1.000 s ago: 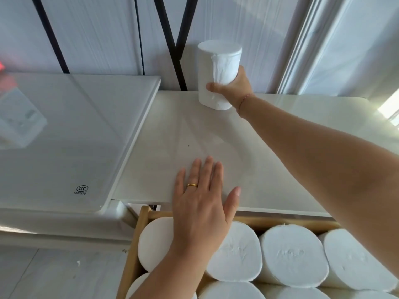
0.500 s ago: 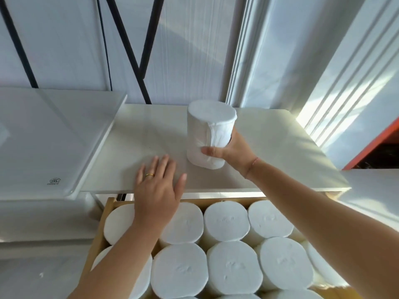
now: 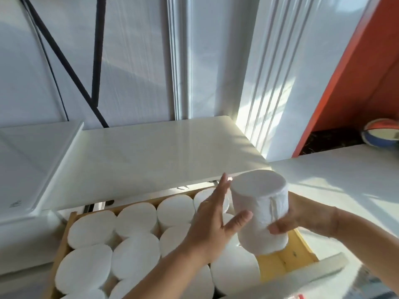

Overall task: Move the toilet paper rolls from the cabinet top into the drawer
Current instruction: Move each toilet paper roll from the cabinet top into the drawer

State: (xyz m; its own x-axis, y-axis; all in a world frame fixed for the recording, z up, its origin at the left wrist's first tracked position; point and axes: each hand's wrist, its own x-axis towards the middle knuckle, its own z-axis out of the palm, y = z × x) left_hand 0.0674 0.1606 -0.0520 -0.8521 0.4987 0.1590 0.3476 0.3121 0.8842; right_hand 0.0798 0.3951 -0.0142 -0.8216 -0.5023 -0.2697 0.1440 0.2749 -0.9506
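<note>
The room was bright, with white panelled walls (image 3: 138, 61) behind the furniture and an orange panel (image 3: 354, 83) at the right side. Under the wall stood the white cabinet top (image 3: 151, 152), bare and smooth, with sunlight on its right corner; a second white surface (image 3: 28, 160) with a raised rim lay just beside it on the left, and another pale surface (image 3: 345, 175) stretched out on the right. Below the front edge of the cabinet top the wooden drawer (image 3: 298, 249) was pulled out, and it was almost full of upright white rolls (image 3: 133, 219) packed close together. Only the right front corner of the drawer showed bare yellow wood. Above this free corner the right hand (image 3: 302, 216) gripped one toilet paper roll (image 3: 261, 212) around its side, a little tilted, clear of the cabinet edge. The left hand (image 3: 216, 219) was spread open with flat fingers, held nothing, and its thumb touched the left side of this roll.
</note>
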